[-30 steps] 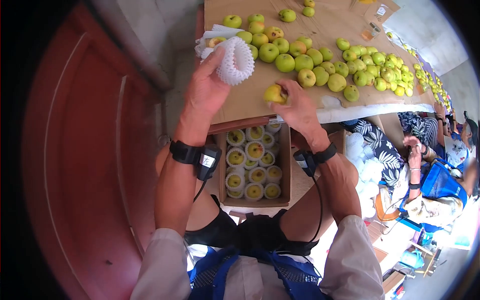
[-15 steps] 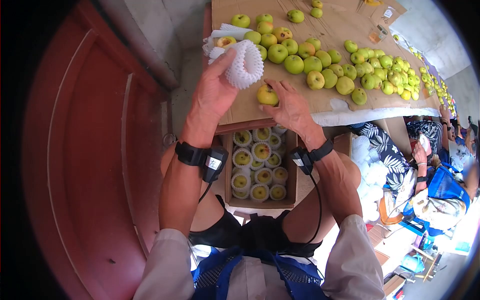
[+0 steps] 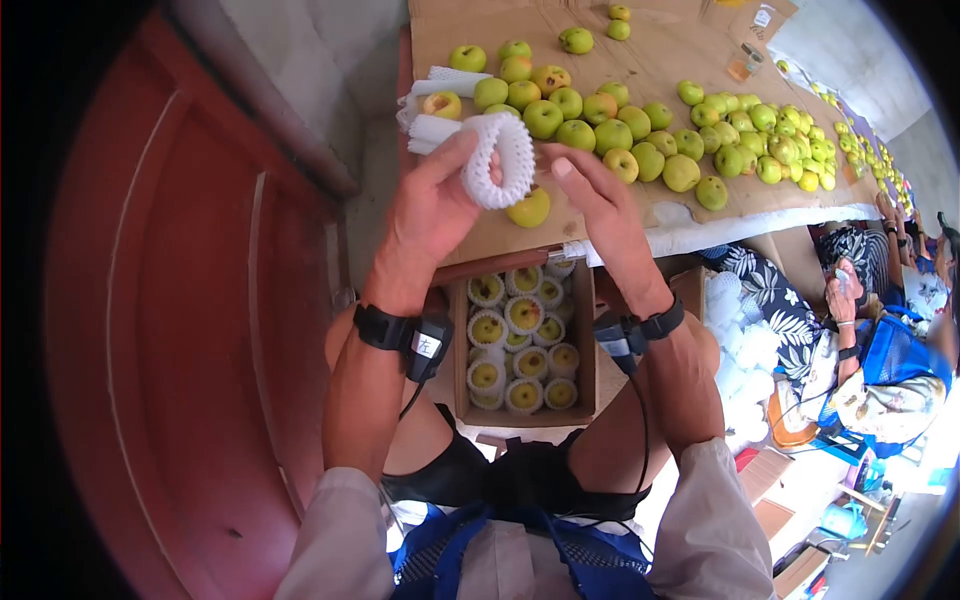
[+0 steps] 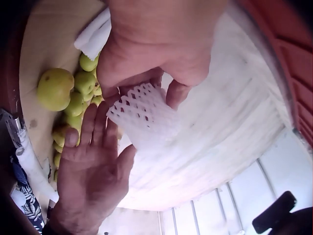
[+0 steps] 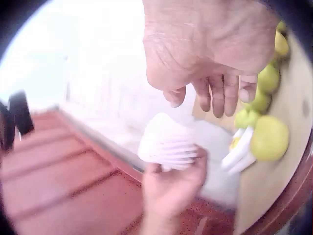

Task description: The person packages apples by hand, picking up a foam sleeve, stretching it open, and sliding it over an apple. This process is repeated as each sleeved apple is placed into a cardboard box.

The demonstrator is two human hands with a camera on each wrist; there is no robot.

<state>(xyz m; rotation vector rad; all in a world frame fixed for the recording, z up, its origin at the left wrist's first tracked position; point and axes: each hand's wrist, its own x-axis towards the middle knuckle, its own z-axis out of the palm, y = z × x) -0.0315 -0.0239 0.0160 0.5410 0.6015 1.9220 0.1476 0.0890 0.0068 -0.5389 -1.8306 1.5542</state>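
The left grip (image 3: 430, 210) grasps a white foam net sleeve (image 3: 497, 160); the right grip (image 3: 600, 210), released with fingers straight, hovers just beside it, above a yellow-green fruit (image 3: 530, 208) on the bench (image 3: 680, 40).

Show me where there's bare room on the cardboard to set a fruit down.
Far side: bare brown cardboard tabletop between the two lone green fruits and the small glass. The green fruit heap crowds the middle; the cardboard box of netted fruit looks packed.

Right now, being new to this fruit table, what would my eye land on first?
The left hand holds up a white foam net above the table edge, the right hand open beside it. Behind spreads a heap of green fruit; below, a box of netted fruit sits between the knees.
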